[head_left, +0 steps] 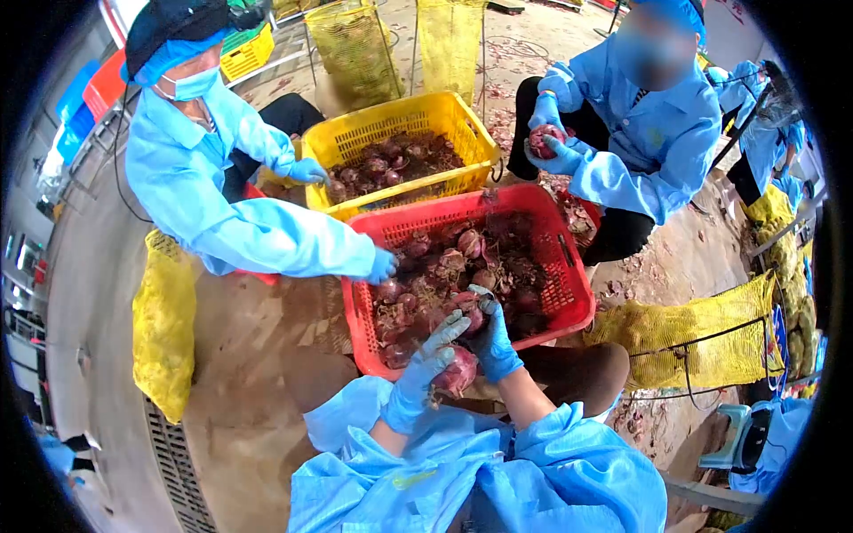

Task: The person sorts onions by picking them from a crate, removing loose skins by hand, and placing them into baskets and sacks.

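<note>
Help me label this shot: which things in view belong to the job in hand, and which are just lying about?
In the job:
- red onion at the gloved left hand and right hand
- red crate of onions
- probably the yellow crate

Apparently lying about:
- yellow mesh sack at far left
- loose onion skins on the floor

This looks like a produce packing or sorting floor — a bare, hard floor (267, 391) littered with onion skins (506, 67), with a slotted drain cover (178, 462) let into it. Red onions fill a red crate (573, 306) and a yellow crate (329, 147); yellow mesh sacks (164, 329) stand about — some on metal frames — and several people (191, 178) wear matching blue work coats.
</note>
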`<state>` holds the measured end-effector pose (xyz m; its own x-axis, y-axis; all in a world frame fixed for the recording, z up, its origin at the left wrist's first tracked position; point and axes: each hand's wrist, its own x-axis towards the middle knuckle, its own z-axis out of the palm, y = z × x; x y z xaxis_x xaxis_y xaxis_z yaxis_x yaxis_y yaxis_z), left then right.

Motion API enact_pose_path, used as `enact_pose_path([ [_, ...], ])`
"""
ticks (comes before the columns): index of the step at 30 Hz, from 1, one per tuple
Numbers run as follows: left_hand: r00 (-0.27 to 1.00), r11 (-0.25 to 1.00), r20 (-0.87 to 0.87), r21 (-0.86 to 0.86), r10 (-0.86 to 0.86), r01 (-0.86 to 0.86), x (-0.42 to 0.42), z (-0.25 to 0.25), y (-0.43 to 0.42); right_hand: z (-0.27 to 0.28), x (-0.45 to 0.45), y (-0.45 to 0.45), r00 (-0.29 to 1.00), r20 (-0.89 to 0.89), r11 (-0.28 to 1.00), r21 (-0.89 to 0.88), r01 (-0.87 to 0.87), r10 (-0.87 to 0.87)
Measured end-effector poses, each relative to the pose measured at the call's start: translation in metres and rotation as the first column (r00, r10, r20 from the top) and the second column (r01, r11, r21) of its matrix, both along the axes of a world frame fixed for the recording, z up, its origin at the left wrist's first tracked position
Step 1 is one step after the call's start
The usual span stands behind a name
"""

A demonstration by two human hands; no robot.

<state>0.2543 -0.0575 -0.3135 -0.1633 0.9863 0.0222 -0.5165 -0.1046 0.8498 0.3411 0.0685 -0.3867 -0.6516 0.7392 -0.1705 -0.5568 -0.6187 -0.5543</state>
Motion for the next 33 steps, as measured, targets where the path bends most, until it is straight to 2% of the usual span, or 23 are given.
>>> enact_pose_path([
  [2, 0.999, 1.0, -0.044, 0.018, 0.01, -0.009, 0.001, 0.009, 0.001, -0.001, 0.001, 0.002, 0.996, -0.086, 0.996, -0.081, -0.029, 0.022],
  [4, 0.999, 0.999, -0.045, 0.046, 0.027, -0.025, 0.003, 0.001, 0.003, -0.002, 0.002, 0.003, 0.999, -0.033, 0.996, -0.09, -0.011, 0.008],
  [6, 0.895, 0.997, 0.446, -0.071, 0.006, 0.028, 0.001, -0.009, 0.002, -0.027, 0.004, 0.011, 0.977, -0.168, 0.943, -0.283, -0.176, 0.132],
  [7, 0.778, 0.995, 0.627, -0.101, 0.042, 0.028, -0.003, -0.022, 0.002, -0.013, -0.002, 0.008, 0.995, 0.08, 0.948, -0.316, -0.03, 0.057],
  [8, 0.785, 0.996, 0.619, -0.085, 0.038, 0.019, -0.01, -0.036, 0.001, 0.001, -0.002, 0.008, 0.976, 0.214, 0.92, -0.39, 0.047, 0.041],
  [10, 0.344, 0.992, 0.936, 0.03, -0.07, 0.121, -0.026, -0.046, -0.003, -0.013, -0.01, 0.031, 0.952, 0.247, 0.902, -0.428, -0.06, 0.18],
  [11, 0.331, 0.99, 0.939, -0.12, 0.089, 0.074, -0.027, -0.044, -0.007, -0.014, -0.023, 0.049, 0.989, -0.01, 0.938, -0.313, -0.146, 0.15],
  [12, 0.325, 0.988, 0.94, -0.135, 0.104, 0.074, -0.031, -0.049, -0.006, 0.013, -0.041, 0.07, 0.955, -0.261, 0.962, -0.192, -0.192, 0.138],
  [14, 0.298, 0.915, 0.865, -0.379, 0.404, -0.14, -0.031, -0.062, -0.008, 0.08, -0.049, 0.098, 0.968, 0.183, 0.979, 0.074, -0.189, 0.173],
  [15, 0.292, 0.884, 0.834, -0.441, 0.468, -0.156, -0.031, -0.048, -0.004, 0.114, -0.062, 0.103, 0.983, 0.166, 0.959, 0.254, -0.125, 0.084],
  [16, 0.365, 0.901, 0.826, -0.418, 0.43, -0.117, -0.031, -0.046, -0.008, 0.128, -0.064, 0.117, 0.963, 0.263, 0.945, 0.299, -0.134, 0.053],
  [17, 0.378, 0.906, 0.826, -0.411, 0.418, -0.104, -0.031, -0.05, -0.008, 0.143, -0.068, 0.119, 0.929, 0.357, 0.884, 0.459, -0.084, -0.097],
  [18, 0.397, 0.917, 0.831, -0.389, 0.389, -0.086, -0.032, -0.054, -0.003, 0.148, -0.061, 0.117, 0.921, 0.378, 0.816, 0.559, -0.15, -0.09],
  [20, 0.455, 0.912, 0.793, -0.388, 0.405, -0.135, -0.031, -0.052, 0.006, 0.137, -0.046, 0.102, 0.861, 0.507, 0.633, 0.652, -0.419, 0.047],
  [22, 0.507, 0.905, 0.753, -0.391, 0.419, -0.167, -0.025, -0.05, 0.017, 0.104, -0.027, 0.063, 0.789, 0.586, 0.445, 0.666, -0.599, 0.186],
  [24, 0.541, 0.86, 0.68, -0.471, 0.495, -0.196, -0.021, -0.049, 0.024, 0.083, -0.016, 0.02, 0.686, 0.677, 0.385, 0.577, -0.72, 0.267],
  [26, 0.575, 0.884, 0.68, -0.42, 0.456, -0.204, -0.017, -0.056, 0.029, 0.046, -0.009, -0.009, 0.793, 0.594, 0.52, 0.64, -0.566, 0.132],
  [27, 0.619, 0.882, 0.642, -0.425, 0.452, -0.202, -0.014, -0.054, 0.029, 0.047, -0.006, -0.014, 0.814, 0.522, 0.676, 0.506, -0.536, 0.254],
  [28, 0.661, 0.88, 0.602, -0.427, 0.447, -0.207, -0.013, -0.054, 0.03, 0.044, -0.005, -0.015, 0.818, 0.522, 0.683, 0.509, -0.525, 0.241],
  [30, 0.708, 0.891, 0.573, -0.414, 0.413, -0.185, -0.009, -0.05, 0.026, 0.035, 0.002, -0.022, 0.924, 0.332, 0.821, 0.463, -0.333, 0.188],
  [31, 0.746, 0.898, 0.532, -0.389, 0.401, -0.204, -0.005, -0.039, 0.026, 0.04, 0.008, -0.022, 0.911, 0.367, 0.893, 0.324, -0.313, 0.187],
  [32, 0.785, 0.919, 0.508, -0.346, 0.353, -0.189, 0.002, -0.029, 0.033, 0.039, 0.004, -0.015, 0.946, 0.309, 0.882, 0.412, -0.23, 0.102],
  [33, 0.831, 0.934, 0.456, -0.3, 0.319, -0.194, 0.006, -0.026, 0.039, -0.005, -0.007, -0.004, 0.951, 0.304, 0.884, 0.428, -0.19, 0.057],
])
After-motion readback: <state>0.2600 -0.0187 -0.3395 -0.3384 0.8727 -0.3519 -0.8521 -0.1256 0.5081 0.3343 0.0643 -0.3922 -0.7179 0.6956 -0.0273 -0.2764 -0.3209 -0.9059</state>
